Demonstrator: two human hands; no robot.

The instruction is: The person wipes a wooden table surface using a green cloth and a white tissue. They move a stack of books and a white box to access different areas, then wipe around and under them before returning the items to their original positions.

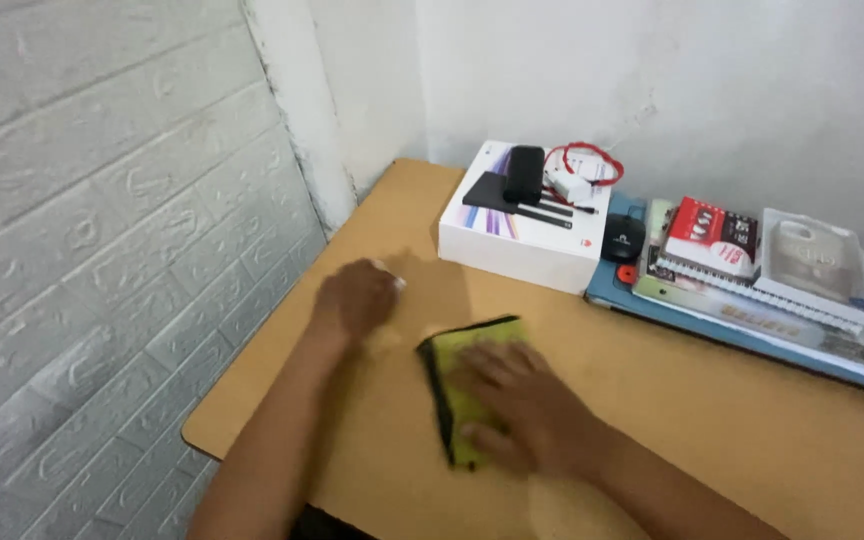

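Note:
A yellow-green cloth with a dark edge (455, 352) lies flat on the tan wooden table (712, 420). My right hand (517, 405) presses down on it with the fingers spread, covering most of the cloth. My left hand (355, 298) rests on the bare tabletop just left of the cloth, loosely curled, with something small and white at the fingertips that is too blurred to tell. Both hands are motion-blurred.
A white box (512, 245) stands at the back with a black device (524, 175), a white charger and a red cable (584, 160) on top. To its right a black mouse (623, 238), stacked books (752, 300) and a clear case (812, 260). White walls close off the left and back.

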